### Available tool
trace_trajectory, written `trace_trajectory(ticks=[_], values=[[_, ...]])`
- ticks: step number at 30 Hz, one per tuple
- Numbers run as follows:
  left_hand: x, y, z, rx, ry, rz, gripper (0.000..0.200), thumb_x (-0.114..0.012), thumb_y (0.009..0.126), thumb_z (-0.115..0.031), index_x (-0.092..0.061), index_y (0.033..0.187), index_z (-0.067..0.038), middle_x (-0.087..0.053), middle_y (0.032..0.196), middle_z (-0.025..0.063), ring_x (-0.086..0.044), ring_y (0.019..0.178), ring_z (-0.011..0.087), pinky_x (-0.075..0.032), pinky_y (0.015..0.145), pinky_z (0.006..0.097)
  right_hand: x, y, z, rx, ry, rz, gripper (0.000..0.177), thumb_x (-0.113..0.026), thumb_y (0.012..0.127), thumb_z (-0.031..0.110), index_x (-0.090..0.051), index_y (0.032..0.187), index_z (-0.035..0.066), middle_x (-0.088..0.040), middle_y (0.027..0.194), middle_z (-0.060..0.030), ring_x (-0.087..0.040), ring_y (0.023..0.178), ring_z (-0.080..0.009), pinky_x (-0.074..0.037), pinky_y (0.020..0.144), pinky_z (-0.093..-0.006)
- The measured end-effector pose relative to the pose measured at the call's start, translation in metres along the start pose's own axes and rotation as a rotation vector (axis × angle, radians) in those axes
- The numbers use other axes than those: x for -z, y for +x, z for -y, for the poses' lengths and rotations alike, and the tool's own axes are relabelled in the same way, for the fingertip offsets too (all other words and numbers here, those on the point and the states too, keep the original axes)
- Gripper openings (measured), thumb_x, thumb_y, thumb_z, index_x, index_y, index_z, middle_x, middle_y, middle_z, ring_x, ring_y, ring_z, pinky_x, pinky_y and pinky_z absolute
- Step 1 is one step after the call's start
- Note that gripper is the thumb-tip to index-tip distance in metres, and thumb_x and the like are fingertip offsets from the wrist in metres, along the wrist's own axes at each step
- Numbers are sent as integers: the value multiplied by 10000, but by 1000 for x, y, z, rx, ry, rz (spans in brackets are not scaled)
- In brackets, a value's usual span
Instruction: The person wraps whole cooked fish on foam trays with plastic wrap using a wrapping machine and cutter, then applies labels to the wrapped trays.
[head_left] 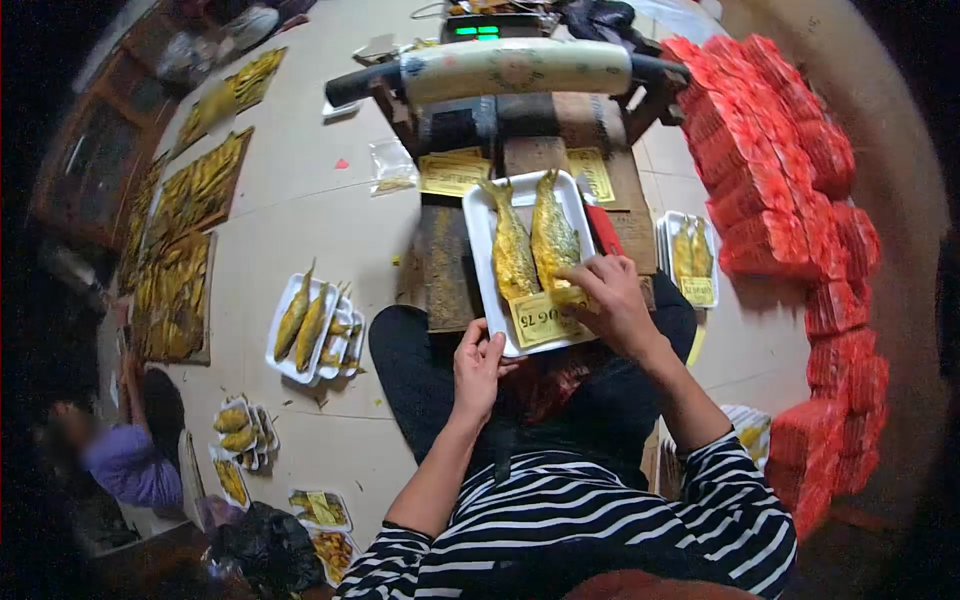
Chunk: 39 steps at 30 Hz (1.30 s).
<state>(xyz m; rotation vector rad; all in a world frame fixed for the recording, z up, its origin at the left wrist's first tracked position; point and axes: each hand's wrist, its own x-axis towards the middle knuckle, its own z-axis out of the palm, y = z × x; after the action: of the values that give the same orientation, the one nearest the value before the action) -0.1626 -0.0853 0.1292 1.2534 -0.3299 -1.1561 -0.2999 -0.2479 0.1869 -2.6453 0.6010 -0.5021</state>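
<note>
A white foam tray point(478, 235) with two yellow fish point(513, 250) lies tilted on a low wooden stand in front of me. My left hand point(477, 372) grips the tray's near left corner, thumb on the rim. Across the near end of the fish lies a yellow printed label point(535, 318). My right hand point(612, 302) is over the label's right part, its fingers bent down onto it; the fingertips are partly hidden. Beyond the tray, more yellow labels point(455, 174) rest on the stand, below a roll of film point(515, 72) on a bar.
Red wrapped packs point(745, 150) are stacked along the right. A tray of labelled fish point(690, 262) sits right of the stand. Fish trays point(300, 330) stand on the floor at left, beyond them racks of fish point(175, 295). Another person point(135, 465) sits at far left.
</note>
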Motion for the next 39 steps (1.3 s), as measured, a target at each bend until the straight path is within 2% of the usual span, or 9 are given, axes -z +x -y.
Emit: trace_trajectory(ticks=[11, 15, 18, 21, 24, 28, 33, 37, 39], values=[[27, 19, -6, -123, 404, -18, 240, -441, 921, -199, -533, 1030, -7, -560, 820, 14, -506, 677, 56, -433, 576, 199, -23, 6, 20, -117, -206, -57, 578, -740, 607, 238, -499, 1128, 170, -383, 1252, -50, -300, 1188, -301, -126, 974, -599], [39, 93, -57, -283, 303, -155, 338, -380, 936, -283, -489, 1151, -46, -551, 875, 33, -488, 619, 61, -416, 542, 177, -1, 13, -4, -129, 84, -148, 468, -676, 679, 218, -509, 1109, 141, -403, 1247, -102, -309, 1182, -316, -143, 991, -552], [23, 180, -111, -366, 119, -105, 358, -440, 913, -160, -381, 1252, -62, -542, 939, 58, -507, 747, 96, -439, 639, 216, 12, 42, -38, -193, 335, -309, 390, -597, 751, 124, -495, 1120, 53, -449, 1202, -145, -394, 1134, -282, -273, 983, -363], [2, 273, -134, -290, -347, -55, 186, -525, 845, -66, -486, 1026, -50, -568, 879, 77, -548, 782, 155, -456, 710, 278, 10, 92, -73, -385, 817, -496, 417, -594, 788, 111, -447, 1165, 13, -456, 1186, -130, -442, 1095, -221, -352, 925, -311], [-2, 328, -139, -189, -19, -123, 178, -556, 819, -98, -584, 978, -24, -565, 863, 45, -491, 785, 116, -405, 716, 255, -11, 142, -142, -472, 1049, -722, 471, -596, 808, 121, -392, 1214, -1, -455, 1179, -124, -446, 1083, -190, -363, 903, -297], [-2, 296, -135, -337, -103, -86, 141, -464, 862, -149, -574, 903, -72, -604, 890, 39, -518, 789, 104, -403, 723, 245, -23, 192, -200, -596, 943, -704, 399, -594, 779, 61, -447, 1140, -24, -535, 1081, -115, -548, 928, -198, -426, 813, -289], [-1, 209, -173, -293, -365, 209, 97, -400, 871, -114, -492, 843, -110, -556, 711, 9, -569, 718, 122, -490, 717, 279, -27, 191, -177, -546, 1868, -774, 215, -510, 767, -1, -520, 977, 42, -597, 853, -74, -596, 798, -178, -502, 690, -288], [16, 140, -150, -226, -122, 322, 101, -446, 858, -183, -444, 818, -90, -449, 630, 3, -531, 633, 125, -481, 697, 304, 32, 103, -117, -55, 2418, -182, 170, -462, 816, 223, -493, 836, 57, -513, 915, -102, -491, 769, -154, -448, 680, -303], [43, 93, -114, -148, 104, 477, 203, -539, 787, -258, -450, 775, -76, -546, 634, 65, -578, 688, 195, -472, 709, 335, 46, 34, -92, -357, 2242, -193, 311, -419, 842, 361, -488, 906, 64, -508, 919, -108, -512, 847, -164, -495, 663, -350]])
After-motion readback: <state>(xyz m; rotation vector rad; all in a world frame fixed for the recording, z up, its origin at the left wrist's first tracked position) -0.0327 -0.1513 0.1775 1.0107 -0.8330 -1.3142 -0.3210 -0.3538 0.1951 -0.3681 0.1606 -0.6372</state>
